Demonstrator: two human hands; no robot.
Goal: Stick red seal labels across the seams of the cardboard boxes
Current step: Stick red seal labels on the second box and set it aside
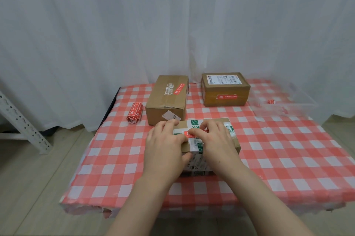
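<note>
A cardboard box (235, 142) with green-and-white tape lies at the middle of the checked table, under both my hands. A red seal label (189, 134) lies across its top seam, partly covered by fingers. My left hand (165, 145) rests on the box's left part, fingers flat on top and thumb against the front face. My right hand (215, 139) has bent fingers, its fingertips pinching the label's right end down on the box. Behind stand two more boxes: a left one (167, 101) and a right one (225, 89), each bearing a red label.
A roll of red seal labels (135, 113) lies left of the back left box. A clear plastic tray (299, 99) with a red scrap (270, 101) sits at the back right. A white curtain hangs behind the table; a white metal rack leg (21, 120) stands at the left.
</note>
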